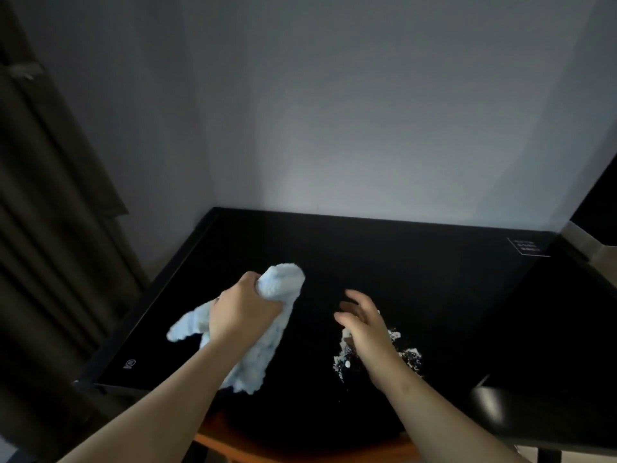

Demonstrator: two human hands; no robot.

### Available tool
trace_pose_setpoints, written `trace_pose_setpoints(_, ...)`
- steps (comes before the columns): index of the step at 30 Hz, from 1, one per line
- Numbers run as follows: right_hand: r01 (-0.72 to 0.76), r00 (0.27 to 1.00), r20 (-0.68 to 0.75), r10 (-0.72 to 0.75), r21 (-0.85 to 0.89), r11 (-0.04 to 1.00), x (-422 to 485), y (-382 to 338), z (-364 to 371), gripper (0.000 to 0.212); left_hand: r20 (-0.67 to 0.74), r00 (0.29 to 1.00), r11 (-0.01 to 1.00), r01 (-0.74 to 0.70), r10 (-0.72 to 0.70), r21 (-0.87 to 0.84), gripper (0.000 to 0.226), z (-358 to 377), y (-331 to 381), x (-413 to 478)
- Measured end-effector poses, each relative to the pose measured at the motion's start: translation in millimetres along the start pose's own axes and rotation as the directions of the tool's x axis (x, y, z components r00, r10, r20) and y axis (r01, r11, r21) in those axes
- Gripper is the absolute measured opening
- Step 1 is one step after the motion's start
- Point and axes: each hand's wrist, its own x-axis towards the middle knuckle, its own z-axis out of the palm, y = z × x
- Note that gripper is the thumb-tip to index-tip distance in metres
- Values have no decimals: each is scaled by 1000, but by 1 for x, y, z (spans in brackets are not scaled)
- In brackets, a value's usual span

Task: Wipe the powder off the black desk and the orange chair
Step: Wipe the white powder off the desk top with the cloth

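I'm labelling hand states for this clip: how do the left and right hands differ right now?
The left hand grips a pale blue cloth in curled fingers; the right hand holds nothing, its fingers spread and relaxed. The left hand is over bare desk; the right hand is over the white powder patch. Both are above the black desk, forearms bare.

left hand (242,312) | right hand (365,324) | both forearms bare, sleeveless, no jewellery visible

White powder (409,355) scattered on black desk (384,255) — orange chair (300,446) beneath.
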Motion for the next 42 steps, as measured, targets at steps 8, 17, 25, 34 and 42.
trace_pose_setpoints(8,-198,954,-272,129,-246,949,10,47,-42,39,123,984,901,68,-133,429,20,45,-46,6)
trace_pose_setpoints(17,-308,896,-423,134,-375,874,2,82,-81,39,293,901,936,252,-320,248,47,83,-44,11)
trace_pose_setpoints(25,-415,854,-512,92,-564,714,-7,86,-116,41,296,907,951,263,-301,161,45,114,-27,7)
trace_pose_setpoints(34,-478,869,-475,139,-735,480,-11,95,-185,50,277,922,947,205,-272,250,46,158,7,-5)
trace_pose_setpoints(42,-217,976,-213,45,-936,278,-16,100,-197,47,224,935,941,214,-275,262,46,199,57,-40)
